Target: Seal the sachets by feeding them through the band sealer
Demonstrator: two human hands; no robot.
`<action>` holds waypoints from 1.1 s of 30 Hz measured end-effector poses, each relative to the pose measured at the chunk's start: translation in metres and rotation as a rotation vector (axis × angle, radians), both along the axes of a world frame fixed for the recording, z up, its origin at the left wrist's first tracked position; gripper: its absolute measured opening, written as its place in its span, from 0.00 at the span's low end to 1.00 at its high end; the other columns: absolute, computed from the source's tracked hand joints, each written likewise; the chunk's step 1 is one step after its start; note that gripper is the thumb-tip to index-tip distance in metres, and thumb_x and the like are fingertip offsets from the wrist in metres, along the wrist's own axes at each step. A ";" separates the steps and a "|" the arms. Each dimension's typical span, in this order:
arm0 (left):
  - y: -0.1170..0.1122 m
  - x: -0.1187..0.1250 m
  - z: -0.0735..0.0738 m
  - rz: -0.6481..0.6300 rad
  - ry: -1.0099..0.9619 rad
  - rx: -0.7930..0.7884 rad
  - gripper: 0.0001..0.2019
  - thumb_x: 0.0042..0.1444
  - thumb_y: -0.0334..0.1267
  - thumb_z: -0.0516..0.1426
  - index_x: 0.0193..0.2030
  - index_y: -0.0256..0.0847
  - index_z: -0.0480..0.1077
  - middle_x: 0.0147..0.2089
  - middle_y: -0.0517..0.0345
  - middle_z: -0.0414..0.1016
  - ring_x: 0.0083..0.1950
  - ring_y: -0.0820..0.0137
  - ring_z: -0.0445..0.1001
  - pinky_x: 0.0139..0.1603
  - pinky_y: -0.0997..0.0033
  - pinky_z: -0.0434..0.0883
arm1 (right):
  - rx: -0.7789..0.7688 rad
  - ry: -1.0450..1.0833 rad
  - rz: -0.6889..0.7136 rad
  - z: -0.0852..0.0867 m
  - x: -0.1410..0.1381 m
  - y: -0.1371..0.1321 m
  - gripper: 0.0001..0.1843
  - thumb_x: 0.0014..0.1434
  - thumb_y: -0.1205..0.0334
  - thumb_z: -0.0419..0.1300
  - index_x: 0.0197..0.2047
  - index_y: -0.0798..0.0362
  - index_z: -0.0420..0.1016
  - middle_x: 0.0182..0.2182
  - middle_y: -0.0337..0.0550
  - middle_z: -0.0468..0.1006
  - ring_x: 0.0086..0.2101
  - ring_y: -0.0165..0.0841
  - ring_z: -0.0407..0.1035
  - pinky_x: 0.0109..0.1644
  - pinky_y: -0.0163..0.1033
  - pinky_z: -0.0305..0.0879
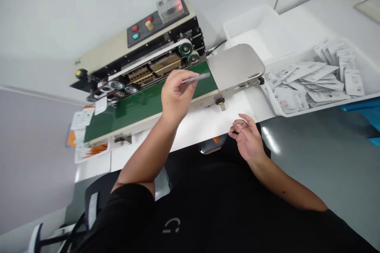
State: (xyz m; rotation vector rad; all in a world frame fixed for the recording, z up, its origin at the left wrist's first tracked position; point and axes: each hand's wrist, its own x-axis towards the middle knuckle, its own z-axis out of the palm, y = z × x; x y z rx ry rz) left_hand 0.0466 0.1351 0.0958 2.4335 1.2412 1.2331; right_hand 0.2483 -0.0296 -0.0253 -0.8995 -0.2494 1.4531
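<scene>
My left hand [177, 97] is closed on a thin white packet [202, 76], seen nearly edge-on between thumb and fingers. It is held above the green conveyor belt [127, 108] of a band sealing machine [160, 31]. In front of the table edge hovers my right hand [247, 136], its fingers loosely bent and apart with nothing visible in them. Near the belt's left end another white packet [101, 105] stands by the sealer's rollers. To the right, a white tray [285, 114] holds a heap of flat printed packets [314, 81].
A metal plate [236, 65] extends the belt on the right. Behind it stands a second white bin [252, 23]. At the belt's left end, packets [81, 119] pile above a small basket [92, 155] with orange pieces. A blue stool [362, 110] is at far right.
</scene>
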 end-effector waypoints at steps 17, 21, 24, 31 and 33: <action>0.102 -0.007 -0.004 0.094 0.454 0.260 0.08 0.67 0.35 0.58 0.34 0.44 0.72 0.36 0.53 0.73 0.45 0.58 0.74 0.50 0.51 0.66 | -0.023 0.018 -0.045 -0.006 0.018 0.004 0.20 0.59 0.60 0.72 0.54 0.41 0.79 0.42 0.37 0.77 0.37 0.31 0.73 0.43 0.41 0.75; 0.106 -0.010 -0.008 0.138 0.473 0.254 0.10 0.68 0.39 0.59 0.34 0.46 0.68 0.35 0.55 0.70 0.47 0.58 0.70 0.56 0.46 0.61 | -0.022 0.023 -0.039 -0.006 0.018 0.006 0.20 0.59 0.59 0.72 0.54 0.41 0.79 0.41 0.37 0.77 0.36 0.31 0.74 0.43 0.41 0.75; 0.106 -0.015 -0.009 0.094 0.457 0.234 0.10 0.70 0.43 0.58 0.35 0.48 0.66 0.35 0.57 0.70 0.48 0.59 0.68 0.59 0.47 0.59 | -0.014 0.018 -0.038 -0.006 0.017 0.007 0.20 0.59 0.59 0.72 0.54 0.41 0.79 0.42 0.37 0.78 0.36 0.31 0.73 0.43 0.41 0.75; 0.094 -0.010 -0.006 -0.051 0.480 0.168 0.14 0.75 0.46 0.50 0.36 0.47 0.67 0.34 0.56 0.67 0.47 0.59 0.72 0.58 0.49 0.62 | -0.011 0.004 -0.029 -0.006 0.014 0.007 0.19 0.60 0.59 0.72 0.54 0.41 0.79 0.41 0.37 0.78 0.36 0.31 0.73 0.43 0.41 0.75; 0.095 -0.007 -0.005 -0.051 0.487 0.171 0.15 0.75 0.45 0.49 0.36 0.47 0.67 0.35 0.55 0.68 0.47 0.58 0.73 0.57 0.49 0.63 | -0.009 0.009 -0.032 -0.006 0.013 0.006 0.19 0.60 0.59 0.72 0.54 0.41 0.79 0.41 0.38 0.77 0.37 0.31 0.73 0.43 0.41 0.75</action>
